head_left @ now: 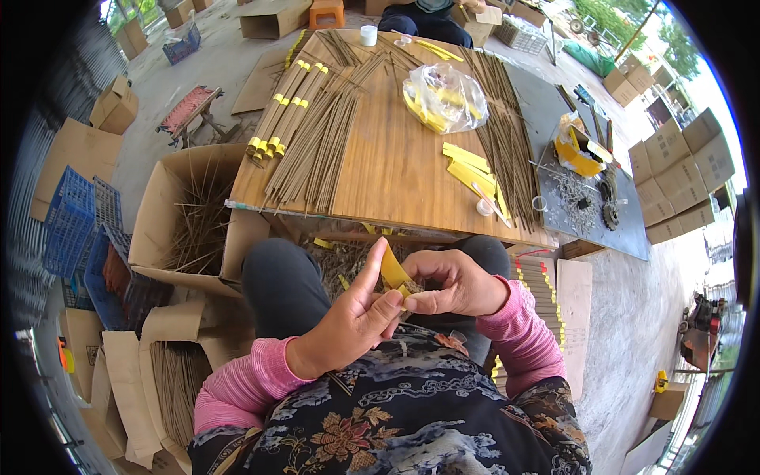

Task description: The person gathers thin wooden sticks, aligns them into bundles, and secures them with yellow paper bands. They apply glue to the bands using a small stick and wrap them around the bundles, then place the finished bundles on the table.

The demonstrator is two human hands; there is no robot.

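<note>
Above my lap, both hands meet around a bundle of thin brown sticks [412, 287], seen nearly end-on, with most of its length hidden. A yellow paper strip [391, 267] curves against the bundle, its free end standing up. My left hand [358, 315] is closed on the strip, thumb pressing it at the bundle and a finger stretched along its outer side. My right hand [459, 285] is closed around the bundle's other side, thumb and fingers pinching near its end. On the wooden table [380, 178] ahead lie loose brown sticks [315, 150] and several yellow-banded bundles [277, 119].
More yellow strips [473, 168], a clear plastic bag [448, 99] and a small white pot [484, 207] with a thin stick occupy the table. A cardboard box [178, 261] of sticks stands left. On the grey board [625, 226] at right are metal bits. Across the table sits another person [427, 22].
</note>
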